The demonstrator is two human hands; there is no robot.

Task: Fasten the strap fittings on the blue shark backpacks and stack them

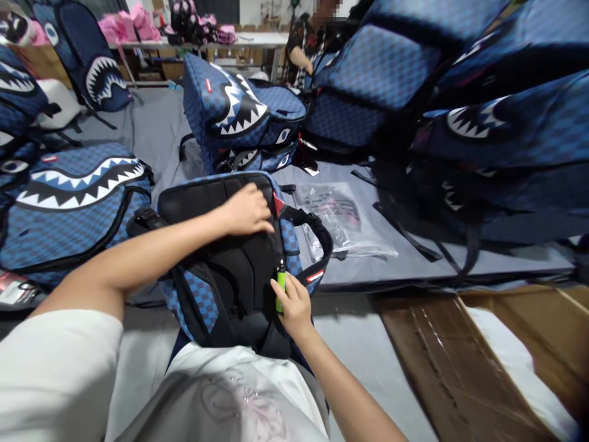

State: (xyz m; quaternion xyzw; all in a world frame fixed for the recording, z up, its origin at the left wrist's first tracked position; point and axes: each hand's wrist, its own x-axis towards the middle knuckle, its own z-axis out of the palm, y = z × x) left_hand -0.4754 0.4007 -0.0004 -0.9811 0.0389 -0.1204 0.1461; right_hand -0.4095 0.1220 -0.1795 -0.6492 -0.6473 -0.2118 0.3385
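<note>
A blue checkered backpack (201,299) leans against my lap and the table edge, its black padded back panel facing me. My left hand (248,210) lies across the upper part of that panel, fingers curled down near its right edge and gripping the fabric. In my right hand (294,304), a green lighter (280,291) is held upright between thumb and fingers, its dark top close to the right seam. A small bright spot shows above the lighter; whether it is a flame I cannot tell. Beside it hangs a black strap (326,236) with a red-and-white label.
More shark-mouth backpacks lie left (83,209), ahead (243,104) and piled on the right (506,147). A clear plastic bag (340,218) rests on the grey table cover. Brown cardboard (442,368) lies at lower right. A person (304,49) stands across the table.
</note>
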